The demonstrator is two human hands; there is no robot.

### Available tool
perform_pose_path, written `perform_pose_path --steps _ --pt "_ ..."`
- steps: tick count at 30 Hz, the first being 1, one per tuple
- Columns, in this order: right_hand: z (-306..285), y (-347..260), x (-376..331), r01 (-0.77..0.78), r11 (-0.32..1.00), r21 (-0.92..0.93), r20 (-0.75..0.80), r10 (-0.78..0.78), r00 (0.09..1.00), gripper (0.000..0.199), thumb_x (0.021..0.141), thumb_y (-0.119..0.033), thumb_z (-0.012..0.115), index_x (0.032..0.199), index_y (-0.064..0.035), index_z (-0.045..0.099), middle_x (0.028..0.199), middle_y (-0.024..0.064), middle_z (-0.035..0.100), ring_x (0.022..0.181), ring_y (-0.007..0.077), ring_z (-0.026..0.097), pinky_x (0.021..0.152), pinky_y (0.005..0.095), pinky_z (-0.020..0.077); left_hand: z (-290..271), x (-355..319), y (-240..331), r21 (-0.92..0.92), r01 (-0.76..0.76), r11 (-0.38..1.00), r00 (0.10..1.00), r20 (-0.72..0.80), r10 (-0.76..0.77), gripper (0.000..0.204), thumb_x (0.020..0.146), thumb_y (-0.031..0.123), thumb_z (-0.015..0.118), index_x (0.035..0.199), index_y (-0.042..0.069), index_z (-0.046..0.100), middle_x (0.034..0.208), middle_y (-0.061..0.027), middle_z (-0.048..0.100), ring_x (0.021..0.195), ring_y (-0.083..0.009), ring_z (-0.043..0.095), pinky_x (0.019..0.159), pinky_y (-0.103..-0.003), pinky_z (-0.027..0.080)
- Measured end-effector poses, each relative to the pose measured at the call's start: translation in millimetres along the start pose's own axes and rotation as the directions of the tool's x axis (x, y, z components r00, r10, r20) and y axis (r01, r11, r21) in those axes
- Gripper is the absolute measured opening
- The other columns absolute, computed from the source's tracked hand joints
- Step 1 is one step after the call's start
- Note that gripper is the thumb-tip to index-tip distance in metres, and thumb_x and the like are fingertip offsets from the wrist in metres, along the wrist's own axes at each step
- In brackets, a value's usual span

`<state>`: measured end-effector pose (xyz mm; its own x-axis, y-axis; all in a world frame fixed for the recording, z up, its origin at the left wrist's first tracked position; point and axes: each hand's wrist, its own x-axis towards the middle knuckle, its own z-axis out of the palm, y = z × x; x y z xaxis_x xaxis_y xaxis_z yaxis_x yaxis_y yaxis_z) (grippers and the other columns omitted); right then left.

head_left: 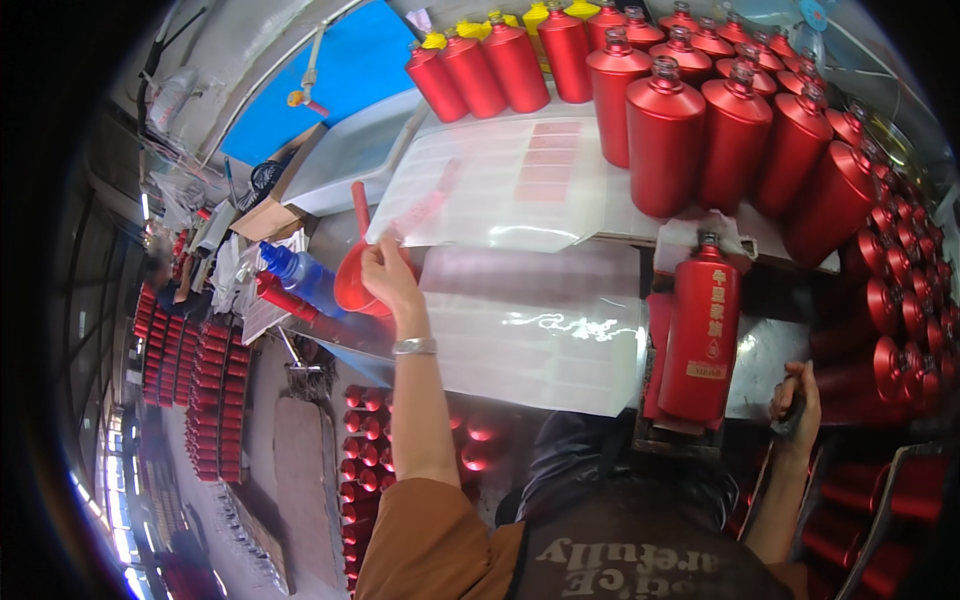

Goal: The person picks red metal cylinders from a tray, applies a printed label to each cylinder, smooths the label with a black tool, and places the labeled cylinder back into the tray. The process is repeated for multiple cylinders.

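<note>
My left hand (392,282) is closed in a pinch at the near left corner of a whitish film sheet (480,185) printed with pale red blocks. Under and beside that hand rests a red plastic scoop (352,275) with an upright handle. A clear glossy sheet (530,330) covers the table nearer to me. To its right a red bottle (703,335) with gold lettering lies on a narrow stand, its neck pointing away. My right hand (797,400), right of that bottle, is closed around a small dark object whose kind I cannot make out.
Many red bottles (665,140) stand along the table's far right, with more stacked at right. A blue spray bottle (300,275) lies left of the scoop. A pale tray (350,150) is behind it. Red bottles (368,450) crowd below the table's left edge.
</note>
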<state>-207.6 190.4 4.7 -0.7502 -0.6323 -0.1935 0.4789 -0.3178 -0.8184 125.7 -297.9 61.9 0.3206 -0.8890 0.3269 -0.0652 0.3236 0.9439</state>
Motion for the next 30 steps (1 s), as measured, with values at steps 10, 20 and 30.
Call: perform_pose_path --steps 10,20,30 --pt "164 -84 24 0.41 0.848 -0.336 0.572 -0.163 0.804 0.033 0.1 -0.014 0.055 0.131 -0.0021 0.059 0.101 0.005 0.067 0.077 0.0047 0.058 0.056 0.0157 0.0409 34 -50 243 -0.095 0.181 0.979 0.337 0.941 0.029 0.009 0.094 0.012 0.061 0.091 0.004 0.061 0.082 0.0035 0.052 0.074 -0.003 0.051 0.071 -0.02 0.048" --pt "201 -122 35 0.319 0.847 -0.424 0.904 0.376 0.203 0.028 0.09 -0.012 0.076 0.109 0.005 0.066 0.101 0.0082 0.073 0.094 0.0123 0.068 0.082 0.028 0.0543 50 -140 293 -0.088 0.242 0.966 0.054 0.996 0.077 0.014 0.088 0.012 0.062 0.084 0.001 0.054 0.079 0.0012 0.053 0.072 -0.0057 0.049 0.067 -0.02 0.042" --pt "59 -99 -21 0.036 0.72 -0.693 0.566 0.511 0.647 0.011 0.091 -0.009 0.07 0.095 0.0015 0.067 0.081 0.0043 0.068 0.072 0.0108 0.065 0.066 0.0263 0.0531 7 -228 178 0.357 0.159 0.921 0.039 0.929 -0.367 0.017 0.089 0.011 0.076 0.082 0.0 0.065 0.08 0.0028 0.058 0.074 -0.0022 0.053 0.062 -0.019 0.041"
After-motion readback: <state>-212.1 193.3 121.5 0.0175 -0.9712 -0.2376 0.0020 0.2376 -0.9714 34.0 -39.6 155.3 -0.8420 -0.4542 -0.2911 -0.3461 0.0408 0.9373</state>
